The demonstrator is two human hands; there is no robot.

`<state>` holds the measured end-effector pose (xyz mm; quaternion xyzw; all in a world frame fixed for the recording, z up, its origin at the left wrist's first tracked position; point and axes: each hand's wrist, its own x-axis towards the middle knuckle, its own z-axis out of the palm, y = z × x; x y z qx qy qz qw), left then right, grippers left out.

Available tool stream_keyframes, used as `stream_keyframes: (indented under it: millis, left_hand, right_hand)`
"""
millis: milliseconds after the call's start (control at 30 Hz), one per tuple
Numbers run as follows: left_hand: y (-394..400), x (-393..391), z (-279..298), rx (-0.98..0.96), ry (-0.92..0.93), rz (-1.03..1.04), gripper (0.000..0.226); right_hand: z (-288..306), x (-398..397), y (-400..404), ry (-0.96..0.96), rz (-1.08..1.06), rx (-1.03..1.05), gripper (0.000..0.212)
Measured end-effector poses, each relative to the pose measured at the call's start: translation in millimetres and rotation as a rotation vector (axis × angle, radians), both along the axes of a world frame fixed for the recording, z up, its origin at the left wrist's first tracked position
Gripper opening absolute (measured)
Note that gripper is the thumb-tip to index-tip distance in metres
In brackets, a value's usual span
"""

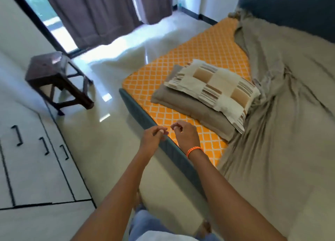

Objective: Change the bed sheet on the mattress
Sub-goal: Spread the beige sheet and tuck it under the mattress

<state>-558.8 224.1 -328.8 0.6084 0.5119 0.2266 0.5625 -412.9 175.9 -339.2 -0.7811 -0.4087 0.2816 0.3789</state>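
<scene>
A rumpled beige bed sheet (282, 113) covers the right part of the bed and is pulled back on the left. There the orange lattice-patterned mattress (201, 54) lies bare. A patchwork cream and brown pillow (215, 88) lies on a plain taupe pillow (183, 103) on the bare part. My left hand (152, 140) hovers over the bed's blue-grey side edge (143, 117), fingers loosely curled, holding nothing. My right hand (184, 134), with an orange wristband, hangs over the mattress corner near the pillows, also loosely curled and empty.
A dark wooden stool (56, 77) stands on the glossy floor to the left of the bed. White cabinets with black handles (43, 146) line the left side. Brown curtains (94, 14) hang at the window behind. A dark blue headboard (290, 5) rises at the top right.
</scene>
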Motion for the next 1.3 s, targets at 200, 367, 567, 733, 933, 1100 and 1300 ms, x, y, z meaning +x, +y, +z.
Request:
stream_keyframes:
  millis: [200,367,567,733,933,1100,1300]
  left_hand:
    - [125.9,-94.2,15.8,-0.108,0.008,0.121,0.027]
    - [230.6,-163.3,26.6,-0.113,-0.054,0.171,0.027]
    - [355.2,-232.9,35.2,-0.057,-0.065,0.237,0.026]
    - [458.8,-261.3,27.4,-0.067,-0.07,0.269,0.025]
    - [620.6,-274.3,10.1,-0.054,0.004,0.271,0.023]
    - [745.4,-282.2,29.9,-0.06,0.022,0.311,0.026]
    - [903.1,-278.4,46.4,-0.012,-0.022,0.348,0.026]
  right_hand:
    - [29.5,-95.2,132.5,-0.002,0.175,0.039,0.024]
    - [43.3,-184.2,250.9,0.083,0.169,0.094,0.026]
    - [57.1,-257.2,369.2,0.1,0.18,0.134,0.025]
    - [41.7,-276.9,483.3,0.038,0.181,0.121,0.024]
    - [16.1,-282.3,646.8,0.111,0.244,0.108,0.026]
    - [23.3,-284.9,776.8,0.144,0.319,0.122,0.024]
    - [41.6,-279.4,938.0,0.195,0.336,0.155,0.027]
